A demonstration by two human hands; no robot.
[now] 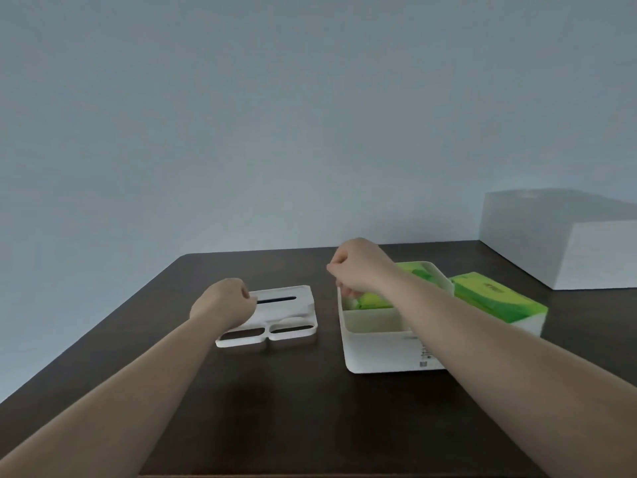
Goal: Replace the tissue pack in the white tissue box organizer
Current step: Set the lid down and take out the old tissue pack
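No text can be read anywhere in this view. The white organizer box [379, 350] carries a small label patch [424, 356] on its near wall, with dark print and what looks like a code square, all too small and blurred to make out. The green tissue pack [499, 301] beside the box shows a faint mark on its top face, also unreadable.

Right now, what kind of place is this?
Likely a home or office room, hard to say which: a dark table against a bare wall, with a white organizer, its lid off, and a tissue pack.
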